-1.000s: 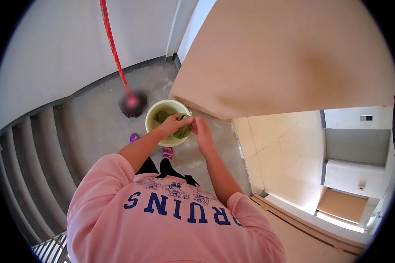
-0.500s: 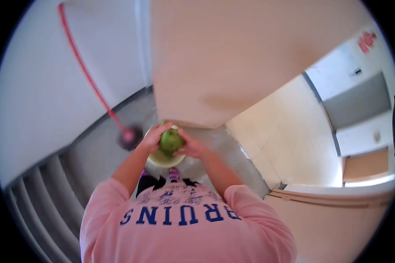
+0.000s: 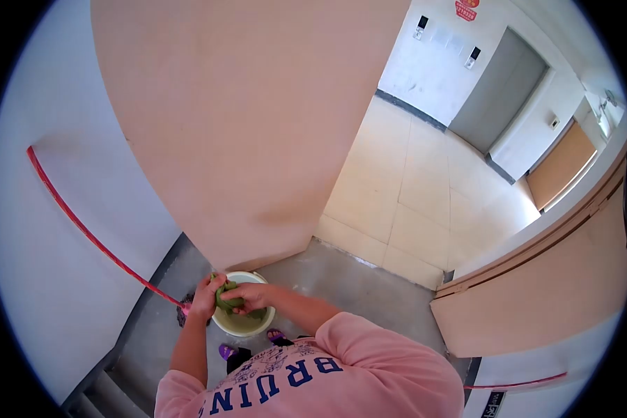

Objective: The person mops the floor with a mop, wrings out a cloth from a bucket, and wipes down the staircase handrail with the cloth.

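Note:
Over a pale bucket (image 3: 221, 326) with murky water in it, my two hands hold a bunched green cloth (image 3: 224, 301). My left hand (image 3: 203, 295) is wrapped round the cloth's left side. From the right, my right hand (image 3: 251, 297) grips it with bent fingers. The cloth is squeezed and twisted between them, partly hidden by the fingers. Below the bucket, purple sandals (image 3: 227, 350) show on my feet.
A mop (image 3: 90, 235) with a red handle leans on the left wall, its dark head beside the bucket. Stairs (image 3: 111, 393) descend at lower left. A beige door (image 3: 251, 132) stands ahead; beyond the doorway are a tiled floor (image 3: 425, 188) and a grey elevator door (image 3: 498, 90).
My view has swung to the right, so bucket and hands appear lower and further left. The green cloth is squeezed more tightly, and my hands have shifted their hold on it.

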The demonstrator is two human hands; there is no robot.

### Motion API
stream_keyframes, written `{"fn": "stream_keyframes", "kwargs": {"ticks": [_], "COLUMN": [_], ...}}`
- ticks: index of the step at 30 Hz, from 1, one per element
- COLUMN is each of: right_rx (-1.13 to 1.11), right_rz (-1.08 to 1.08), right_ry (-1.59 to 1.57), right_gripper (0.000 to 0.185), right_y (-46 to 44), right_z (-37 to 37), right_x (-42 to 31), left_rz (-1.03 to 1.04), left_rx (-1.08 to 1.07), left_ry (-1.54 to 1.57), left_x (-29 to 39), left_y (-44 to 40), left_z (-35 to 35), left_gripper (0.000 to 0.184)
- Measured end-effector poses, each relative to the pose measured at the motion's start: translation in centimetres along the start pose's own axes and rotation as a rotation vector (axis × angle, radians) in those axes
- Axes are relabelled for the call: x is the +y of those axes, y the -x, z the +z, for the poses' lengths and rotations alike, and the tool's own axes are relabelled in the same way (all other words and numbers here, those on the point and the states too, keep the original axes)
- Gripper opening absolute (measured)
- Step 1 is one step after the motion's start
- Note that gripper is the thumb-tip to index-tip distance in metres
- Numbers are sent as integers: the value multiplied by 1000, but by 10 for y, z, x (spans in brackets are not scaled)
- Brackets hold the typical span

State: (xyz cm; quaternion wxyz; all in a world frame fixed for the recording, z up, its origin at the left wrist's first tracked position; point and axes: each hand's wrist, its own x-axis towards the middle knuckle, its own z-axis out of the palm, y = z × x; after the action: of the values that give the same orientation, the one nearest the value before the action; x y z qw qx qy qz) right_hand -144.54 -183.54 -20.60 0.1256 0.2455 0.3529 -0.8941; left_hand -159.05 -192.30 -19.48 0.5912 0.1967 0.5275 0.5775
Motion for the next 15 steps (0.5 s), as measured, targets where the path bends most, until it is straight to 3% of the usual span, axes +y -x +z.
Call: {"fn": "stream_keyframes", "kwargs": {"ticks": [9, 15], "right_rx": [173, 311], "right_rz": [-49, -38], "right_ry": [311, 515], "right_gripper": [18, 26], "right_y": [-5, -13], "right_z": [16, 17], "right_x": [0, 1], "left_rz": [61, 95], "left_rx": [95, 148], "left_ry": [-322, -402], "left_x": [-2, -11], "left_y": [0, -3], "left_z": [4, 1], "left_gripper": [22, 24]}}
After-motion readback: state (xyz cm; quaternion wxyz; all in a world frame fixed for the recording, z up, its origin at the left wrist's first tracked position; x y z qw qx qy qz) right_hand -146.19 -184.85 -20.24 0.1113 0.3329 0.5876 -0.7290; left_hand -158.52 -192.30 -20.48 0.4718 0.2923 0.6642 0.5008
